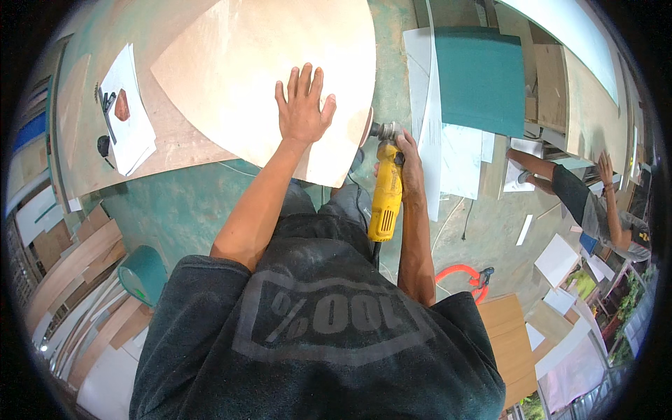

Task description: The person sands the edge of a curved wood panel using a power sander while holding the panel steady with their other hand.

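A pale wooden panel (259, 49) with a long curved outline lies in front of me. My left hand (304, 108) rests flat on it, fingers spread, holding nothing. My right hand (411, 168) is wrapped around a yellow angle grinder (387, 196), held upright beside the panel's right edge. The grinder's metal head (385, 130) points left, and its disc (367, 127) sits at the panel's edge, partly hidden by it; whether they touch I cannot tell. A black cord leaves the grinder's lower end.
White papers (133, 133) with a reddish-brown piece (122, 106) and black pens lie on the table (189, 155) at left. Curved wooden strips (77, 266) and a green bin (142, 274) stand lower left. At right are a green board (479, 80), an orange hose (456, 270) and another person (595, 203).
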Available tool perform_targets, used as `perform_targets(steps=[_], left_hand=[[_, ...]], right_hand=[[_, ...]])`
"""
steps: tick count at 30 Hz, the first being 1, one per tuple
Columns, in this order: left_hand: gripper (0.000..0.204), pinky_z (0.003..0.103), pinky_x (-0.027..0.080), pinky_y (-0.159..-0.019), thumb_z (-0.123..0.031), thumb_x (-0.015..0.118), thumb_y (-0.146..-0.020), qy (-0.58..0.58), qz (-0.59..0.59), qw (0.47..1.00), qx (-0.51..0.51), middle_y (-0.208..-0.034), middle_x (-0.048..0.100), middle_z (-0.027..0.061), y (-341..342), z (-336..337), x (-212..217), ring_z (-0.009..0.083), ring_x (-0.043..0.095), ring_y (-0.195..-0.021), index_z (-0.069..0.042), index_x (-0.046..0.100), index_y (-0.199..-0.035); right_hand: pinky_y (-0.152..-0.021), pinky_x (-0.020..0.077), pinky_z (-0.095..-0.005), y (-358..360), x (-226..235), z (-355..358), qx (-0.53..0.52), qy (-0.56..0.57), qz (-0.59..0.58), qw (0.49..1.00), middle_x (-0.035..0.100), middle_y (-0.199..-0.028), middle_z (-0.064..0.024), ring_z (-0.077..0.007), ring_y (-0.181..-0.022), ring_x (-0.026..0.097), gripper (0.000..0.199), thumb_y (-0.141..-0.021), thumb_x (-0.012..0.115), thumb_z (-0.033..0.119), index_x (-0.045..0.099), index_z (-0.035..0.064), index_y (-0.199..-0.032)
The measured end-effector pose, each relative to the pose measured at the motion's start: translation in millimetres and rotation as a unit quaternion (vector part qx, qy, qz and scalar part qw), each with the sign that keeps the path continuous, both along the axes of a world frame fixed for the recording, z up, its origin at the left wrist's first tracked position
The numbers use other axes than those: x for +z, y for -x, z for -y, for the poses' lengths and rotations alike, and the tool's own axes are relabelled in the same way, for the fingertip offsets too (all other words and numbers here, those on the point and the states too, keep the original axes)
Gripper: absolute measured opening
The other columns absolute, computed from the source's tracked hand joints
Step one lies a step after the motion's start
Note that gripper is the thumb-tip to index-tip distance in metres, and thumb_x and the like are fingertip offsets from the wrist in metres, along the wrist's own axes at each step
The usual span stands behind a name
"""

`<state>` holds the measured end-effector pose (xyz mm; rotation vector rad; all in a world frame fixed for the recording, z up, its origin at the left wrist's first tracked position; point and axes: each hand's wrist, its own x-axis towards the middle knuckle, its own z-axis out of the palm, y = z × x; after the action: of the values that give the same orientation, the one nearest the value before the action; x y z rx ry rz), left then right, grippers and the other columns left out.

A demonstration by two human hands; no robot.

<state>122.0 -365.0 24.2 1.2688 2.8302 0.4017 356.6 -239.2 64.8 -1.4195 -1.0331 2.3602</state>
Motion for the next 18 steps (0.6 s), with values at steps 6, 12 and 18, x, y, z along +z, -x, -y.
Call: perform_targets(steps=[6, 12, 18], left_hand=[[0.067, 0.065, 0.014, -0.129, -0.045, 0.053, -0.104, -0.006, 0.005, 1.0, 0.001, -0.171, 0.037, 0.0128, -0.6, -0.3, 3.7, 0.035, 0.026, -0.161, -0.012, 0.046, -0.162], [0.068, 0.065, 0.015, -0.128, -0.046, 0.053, -0.104, 0.007, 0.003, 1.0, 0.001, -0.171, 0.036, 0.0129, -0.6, -0.8, 5.0, 0.0348, 0.026, -0.161, -0.012, 0.045, -0.162], [0.067, 0.065, 0.015, -0.128, -0.046, 0.053, -0.105, 0.009, 0.001, 1.0, 0.0, -0.17, 0.037, 0.0144, -0.7, -0.7, 5.6, 0.0355, 0.026, -0.161, -0.012, 0.045, -0.163]], right_hand=[[-0.053, 0.0649, -0.0337, 7.3, -0.8, -12.4, 0.018, 0.002, -0.006, 1.0, 0.068, -0.101, -0.0149, -0.0228, -0.063, 0.073, 0.065, -0.106, 0.062, 0.041, 0.039, 0.0091, -0.158], [-0.054, 0.0651, -0.0333, 11.0, -2.2, -21.1, 0.026, 0.0, -0.023, 0.999, 0.067, -0.099, -0.0132, -0.0222, -0.064, 0.073, 0.06, -0.108, 0.059, 0.04, 0.04, 0.0097, -0.157], [-0.052, 0.0632, -0.034, 16.2, -4.5, -31.5, 0.023, 0.001, -0.022, 0.999, 0.069, -0.098, -0.015, -0.0241, -0.063, 0.073, 0.068, -0.104, 0.063, 0.037, 0.037, 0.0076, -0.16]])
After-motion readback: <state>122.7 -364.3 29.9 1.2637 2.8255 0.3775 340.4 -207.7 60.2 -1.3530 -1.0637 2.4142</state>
